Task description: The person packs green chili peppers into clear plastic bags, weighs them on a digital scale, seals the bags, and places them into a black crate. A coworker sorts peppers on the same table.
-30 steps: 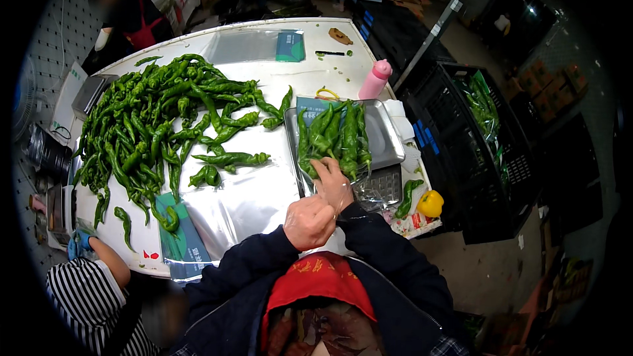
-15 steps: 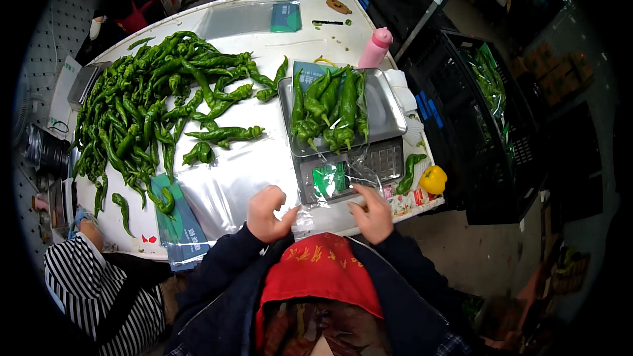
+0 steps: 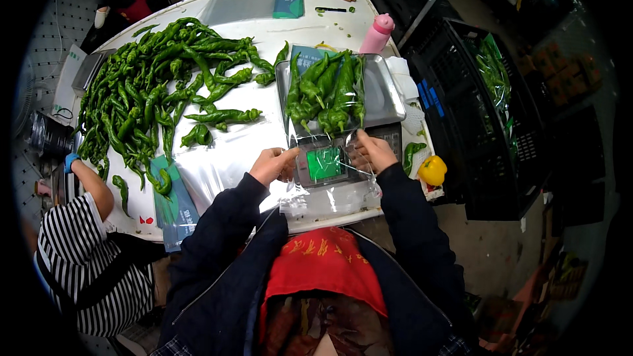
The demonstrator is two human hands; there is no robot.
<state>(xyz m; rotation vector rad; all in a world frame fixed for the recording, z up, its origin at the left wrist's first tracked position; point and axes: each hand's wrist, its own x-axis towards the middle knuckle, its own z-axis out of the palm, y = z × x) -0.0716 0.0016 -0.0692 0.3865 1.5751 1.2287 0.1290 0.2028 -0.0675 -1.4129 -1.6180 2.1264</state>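
Since half a second ago both hands have moved up from the table's near edge to the scale, drawing the clear bag's open end taut between them; a second ago they were bunched together at the bag's mouth, so the judgement is that the filled bag is being spread flat, not closed. The left hand [image 3: 273, 163] pinches the bag's left edge, the right hand [image 3: 373, 150] pinches its right edge, and they are held apart over the scale's [image 3: 343, 158] green display. The bag [image 3: 326, 95], one, lies on the scale's steel pan near the table's right edge, holding about ten green peppers. One large loose pile of peppers [image 3: 158, 92] covers the table's [image 3: 250, 33] left half. One pink bottle [image 3: 378, 33] stands behind the scale. One yellow pepper [image 3: 432, 170] sits at the near right corner. A co-worker's striped sleeve [image 3: 79, 237] is at the left edge.
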